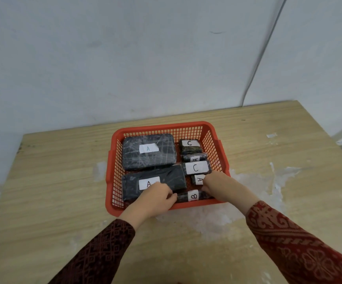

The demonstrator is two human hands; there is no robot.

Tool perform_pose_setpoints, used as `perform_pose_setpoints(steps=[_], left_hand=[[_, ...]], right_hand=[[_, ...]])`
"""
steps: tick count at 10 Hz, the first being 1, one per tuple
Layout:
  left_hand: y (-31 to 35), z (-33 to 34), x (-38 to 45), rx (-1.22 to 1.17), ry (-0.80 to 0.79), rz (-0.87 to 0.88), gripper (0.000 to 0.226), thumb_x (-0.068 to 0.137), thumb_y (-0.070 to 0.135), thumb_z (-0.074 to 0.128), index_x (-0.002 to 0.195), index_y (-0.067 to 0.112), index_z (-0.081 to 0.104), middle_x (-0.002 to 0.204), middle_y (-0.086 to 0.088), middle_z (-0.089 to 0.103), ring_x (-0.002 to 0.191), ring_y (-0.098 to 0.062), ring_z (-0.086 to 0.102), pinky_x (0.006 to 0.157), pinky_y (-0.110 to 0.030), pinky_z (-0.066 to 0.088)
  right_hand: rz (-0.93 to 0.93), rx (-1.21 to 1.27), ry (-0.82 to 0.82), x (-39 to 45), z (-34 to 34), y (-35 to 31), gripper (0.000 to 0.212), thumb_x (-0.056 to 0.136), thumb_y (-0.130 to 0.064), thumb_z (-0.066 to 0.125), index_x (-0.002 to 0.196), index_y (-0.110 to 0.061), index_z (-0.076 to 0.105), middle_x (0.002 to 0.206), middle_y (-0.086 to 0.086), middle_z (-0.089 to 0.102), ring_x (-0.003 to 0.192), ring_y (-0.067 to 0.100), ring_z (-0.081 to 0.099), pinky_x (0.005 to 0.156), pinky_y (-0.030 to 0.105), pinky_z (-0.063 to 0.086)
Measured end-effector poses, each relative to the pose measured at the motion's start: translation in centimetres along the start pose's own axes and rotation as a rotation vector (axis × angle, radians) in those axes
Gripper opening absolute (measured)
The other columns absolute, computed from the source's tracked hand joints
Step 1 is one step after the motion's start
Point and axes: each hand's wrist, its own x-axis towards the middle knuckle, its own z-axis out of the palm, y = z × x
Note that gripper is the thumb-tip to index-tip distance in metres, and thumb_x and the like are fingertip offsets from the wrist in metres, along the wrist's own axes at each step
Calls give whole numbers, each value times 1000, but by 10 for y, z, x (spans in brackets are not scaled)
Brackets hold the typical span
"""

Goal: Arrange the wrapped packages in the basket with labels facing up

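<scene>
Hands meet at the near wall of the red basket (215, 138): left hand (155, 198) and right hand (217, 184) each pinch, seemingly, one end of the B-labelled package (193, 195), lying label-up inside.

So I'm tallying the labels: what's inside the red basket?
The red basket holds seven wrapped packages, labels up: four A, two C, one B. Both hands, left and right, cover parts of the front ones.

Standing against a pale wall: light wooden table (53, 181); bearing a red mesh basket (217, 152); showing white smears (207, 220) near it.
</scene>
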Motion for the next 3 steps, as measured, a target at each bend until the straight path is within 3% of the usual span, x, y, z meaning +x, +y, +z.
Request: perform_pose_setpoints(steps=[1, 2, 3], left_hand=[[-2, 3, -11, -28, -57, -7, 52, 96, 44, 38, 61, 8, 51, 53, -4, 43, 45, -18, 39, 47, -29, 30], [2, 1, -25, -5, -100, 60, 50, 96, 51, 31, 68, 19, 57, 65, -1, 56, 58, -22, 53, 54, -31, 38], [5, 0, -32, 26, -29, 92, 43, 96, 52, 32, 101, 28, 67, 107, 3, 67, 97, -18, 64, 79, -33, 49]], right_hand=[[-56, -4, -83, -7, -1, -4, 33, 100, -23, 35, 99, -2, 61, 97, 15, 64, 83, 29, 57, 75, 42, 51], [-55, 40, -99, -18, 2, -9, 48, 100, -38, 29, 98, -3, 62, 96, 14, 64, 84, 29, 59, 81, 43, 51], [-47, 67, -37, -22, 1, -13, 52, 98, -44, 31, 95, -4, 64, 95, 14, 67, 85, 30, 63, 80, 42, 52]])
